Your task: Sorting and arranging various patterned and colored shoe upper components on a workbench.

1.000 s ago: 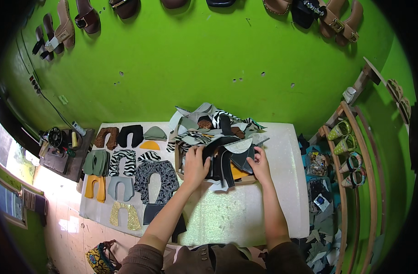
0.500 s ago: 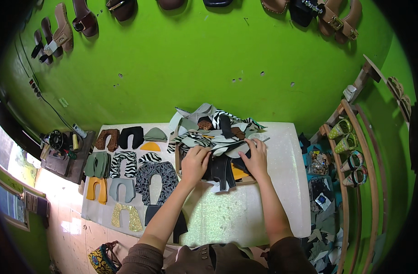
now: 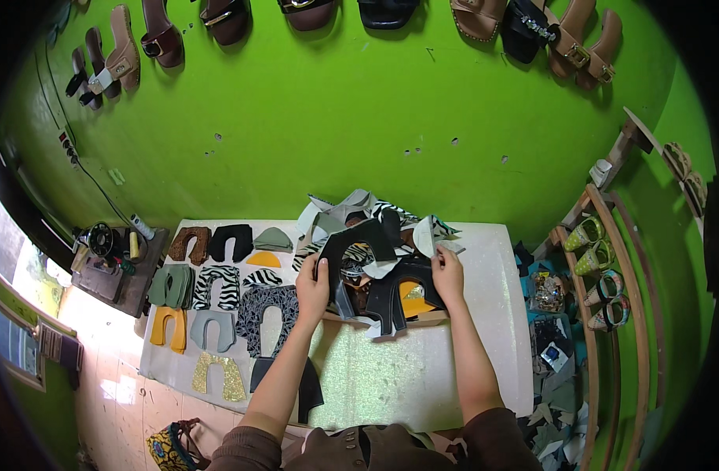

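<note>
My left hand point(image 3: 313, 286) is closed on the left leg of a black U-shaped leather piece point(image 3: 358, 234), raised over a heap of leather scraps point(image 3: 351, 202). On the heap's right side, my right hand point(image 3: 448, 276) pinches a pale rounded piece point(image 3: 424, 234), standing on edge. Scraps in zebra print, grey, green and black fill a shallow cardboard box point(image 3: 431, 317). Below the hands, another black U-shaped piece point(image 3: 384, 302) and a yellow piece point(image 3: 414, 300) lie in it. Left of the box sits a black-and-grey patterned U-shaped piece point(image 3: 254, 314).
U-shaped stacks lie in rows on the pale table point(image 3: 485, 345): brown spotted point(image 3: 190, 244), green point(image 3: 171, 286), zebra point(image 3: 217, 287), yellow point(image 3: 168, 326), gold glitter point(image 3: 218, 378). A wooden shoe rack point(image 3: 611, 259) stands right, a small side table point(image 3: 120, 275) left. Sandals point(image 3: 388, 12) hang on the green wall.
My left hand has lifted the black U-shaped piece out of the heap, moving slightly left. My right hand has taken hold of the pale rounded piece. The view has tilted up slightly.
</note>
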Demonstrator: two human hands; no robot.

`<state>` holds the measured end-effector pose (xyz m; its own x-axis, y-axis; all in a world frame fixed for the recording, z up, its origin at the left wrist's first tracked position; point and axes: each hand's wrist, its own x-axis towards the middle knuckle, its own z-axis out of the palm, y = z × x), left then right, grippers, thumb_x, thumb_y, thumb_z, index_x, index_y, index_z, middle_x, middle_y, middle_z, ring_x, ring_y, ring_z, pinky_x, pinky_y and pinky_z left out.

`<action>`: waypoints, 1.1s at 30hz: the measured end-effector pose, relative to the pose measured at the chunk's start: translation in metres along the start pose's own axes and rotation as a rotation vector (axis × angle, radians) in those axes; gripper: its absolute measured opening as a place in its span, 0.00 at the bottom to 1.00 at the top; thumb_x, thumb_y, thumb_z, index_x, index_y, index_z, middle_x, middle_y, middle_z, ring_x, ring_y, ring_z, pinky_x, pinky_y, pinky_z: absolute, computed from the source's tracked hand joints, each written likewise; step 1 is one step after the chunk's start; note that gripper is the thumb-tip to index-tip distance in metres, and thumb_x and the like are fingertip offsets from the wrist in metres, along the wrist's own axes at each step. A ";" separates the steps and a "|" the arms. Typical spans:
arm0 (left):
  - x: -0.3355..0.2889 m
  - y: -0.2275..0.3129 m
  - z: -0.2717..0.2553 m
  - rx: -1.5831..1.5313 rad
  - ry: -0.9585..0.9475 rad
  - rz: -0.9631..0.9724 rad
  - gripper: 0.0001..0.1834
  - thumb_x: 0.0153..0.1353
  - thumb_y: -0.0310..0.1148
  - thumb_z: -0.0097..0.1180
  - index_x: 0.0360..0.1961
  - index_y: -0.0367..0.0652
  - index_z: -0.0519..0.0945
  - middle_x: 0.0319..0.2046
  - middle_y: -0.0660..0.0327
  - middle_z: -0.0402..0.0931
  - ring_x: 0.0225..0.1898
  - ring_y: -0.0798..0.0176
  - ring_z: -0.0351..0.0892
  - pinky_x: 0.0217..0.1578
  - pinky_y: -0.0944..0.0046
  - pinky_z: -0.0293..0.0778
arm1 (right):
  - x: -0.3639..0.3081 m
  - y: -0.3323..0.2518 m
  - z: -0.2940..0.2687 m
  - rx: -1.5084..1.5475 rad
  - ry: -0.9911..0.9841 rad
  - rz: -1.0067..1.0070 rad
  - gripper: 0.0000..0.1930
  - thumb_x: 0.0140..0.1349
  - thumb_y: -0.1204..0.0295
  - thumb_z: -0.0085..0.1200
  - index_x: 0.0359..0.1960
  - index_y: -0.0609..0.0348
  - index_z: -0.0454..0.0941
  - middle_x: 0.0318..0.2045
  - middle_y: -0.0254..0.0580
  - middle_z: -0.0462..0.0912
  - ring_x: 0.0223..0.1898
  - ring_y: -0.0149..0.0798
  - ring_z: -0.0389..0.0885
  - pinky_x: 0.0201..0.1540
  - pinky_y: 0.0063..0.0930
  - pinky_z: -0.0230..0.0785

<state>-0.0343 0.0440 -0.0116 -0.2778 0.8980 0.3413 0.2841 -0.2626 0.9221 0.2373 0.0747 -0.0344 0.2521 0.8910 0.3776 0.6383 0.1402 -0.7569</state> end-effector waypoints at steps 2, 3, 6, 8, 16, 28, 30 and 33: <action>-0.004 0.002 0.000 -0.016 0.002 -0.005 0.12 0.64 0.33 0.43 0.42 0.35 0.70 0.30 0.63 0.71 0.30 0.73 0.65 0.34 0.72 0.64 | -0.012 -0.014 0.002 -0.133 0.090 -0.093 0.13 0.55 0.74 0.49 0.41 0.65 0.74 0.35 0.50 0.76 0.40 0.46 0.74 0.46 0.35 0.65; -0.006 0.005 -0.001 -0.033 0.001 -0.005 0.13 0.65 0.33 0.42 0.45 0.36 0.69 0.33 0.64 0.71 0.33 0.73 0.65 0.37 0.72 0.64 | -0.016 -0.023 0.000 -0.265 0.184 -0.186 0.12 0.54 0.75 0.49 0.40 0.64 0.74 0.35 0.49 0.76 0.43 0.46 0.72 0.49 0.36 0.63; -0.010 0.012 0.001 -0.179 -0.007 -0.095 0.16 0.65 0.33 0.39 0.51 0.36 0.66 0.37 0.63 0.71 0.38 0.72 0.66 0.42 0.73 0.63 | -0.020 -0.015 -0.010 -0.311 -0.160 -0.224 0.16 0.51 0.75 0.50 0.44 0.62 0.72 0.43 0.49 0.72 0.48 0.49 0.68 0.50 0.37 0.62; -0.010 0.006 0.001 -0.243 -0.035 -0.123 0.17 0.65 0.33 0.39 0.53 0.37 0.64 0.39 0.62 0.70 0.39 0.71 0.67 0.44 0.72 0.63 | -0.024 -0.011 -0.005 -0.264 -0.400 -0.339 0.21 0.51 0.74 0.52 0.50 0.59 0.68 0.51 0.48 0.66 0.52 0.49 0.64 0.52 0.37 0.60; -0.015 -0.007 -0.003 -0.502 -0.039 -0.255 0.17 0.65 0.32 0.39 0.54 0.41 0.64 0.46 0.61 0.69 0.47 0.70 0.67 0.49 0.71 0.61 | -0.021 -0.022 -0.002 -0.382 -0.509 -0.062 0.27 0.46 0.68 0.58 0.52 0.54 0.69 0.47 0.47 0.69 0.51 0.49 0.62 0.56 0.35 0.56; -0.011 0.001 -0.011 -0.788 -0.128 -0.367 0.18 0.67 0.33 0.32 0.58 0.45 0.54 0.46 0.56 0.67 0.44 0.64 0.72 0.46 0.66 0.69 | -0.007 -0.093 -0.067 0.253 -0.476 -0.115 0.25 0.43 0.80 0.55 0.48 0.49 0.71 0.45 0.39 0.70 0.52 0.44 0.62 0.56 0.33 0.55; -0.009 0.005 -0.006 -0.764 -0.161 -0.349 0.18 0.67 0.34 0.32 0.58 0.45 0.54 0.47 0.56 0.66 0.45 0.64 0.72 0.46 0.66 0.69 | -0.002 -0.103 -0.065 0.303 -0.470 -0.122 0.25 0.43 0.80 0.55 0.48 0.49 0.71 0.45 0.39 0.70 0.52 0.44 0.62 0.56 0.33 0.55; -0.013 0.015 -0.002 -0.740 -0.222 -0.335 0.19 0.68 0.35 0.32 0.58 0.45 0.55 0.48 0.57 0.66 0.45 0.65 0.72 0.46 0.67 0.69 | -0.001 -0.118 -0.057 0.305 -0.455 -0.207 0.25 0.44 0.79 0.56 0.48 0.49 0.70 0.46 0.39 0.69 0.52 0.45 0.62 0.56 0.34 0.54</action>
<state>-0.0283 0.0280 -0.0018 -0.0316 0.9980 0.0555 -0.4781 -0.0638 0.8760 0.2032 0.0327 0.0854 -0.2357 0.9183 0.3180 0.3862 0.3888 -0.8365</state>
